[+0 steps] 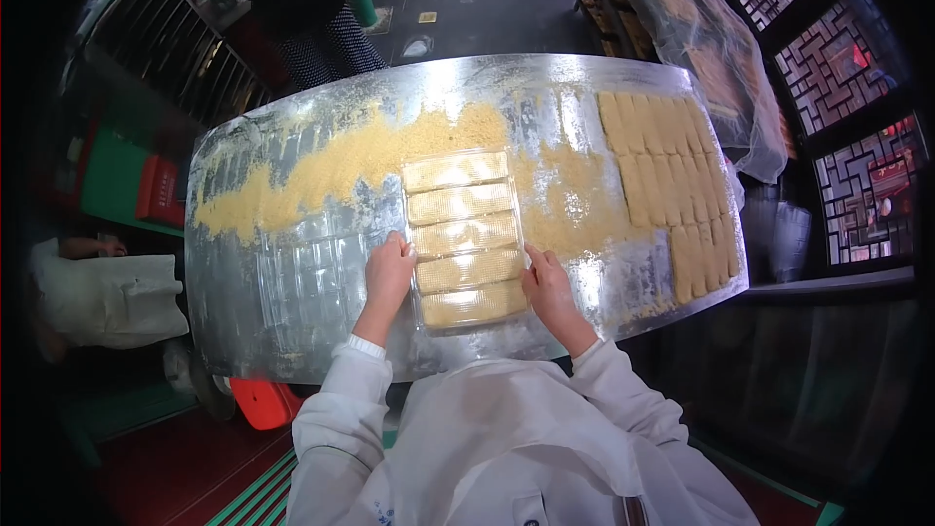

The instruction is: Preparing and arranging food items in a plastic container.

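A clear plastic tray (467, 237) with several crumb-coated pastry bars under a shiny, ribbed transparent surface lies before me on a metal table (453, 354). My left hand (389, 268) grips its left edge with curled fingers, and my right hand (548, 281) pinches the right edge between thumb and fingers. Yellow crumbs (329, 164) are spread over the metal beyond and to the left of the tray, with a thinner patch (577, 197) on the right. Rows of long pastry bars (668, 161) lie side by side at the table's right end.
Empty-looking clear plastic trays (307, 277) rest on the table's left part. A person (321, 22) stands across the table; another person in white (117, 296) is at the left. A plastic-covered rack (701, 44) stands at the far right, a red stool (264, 403) below the near-left edge.
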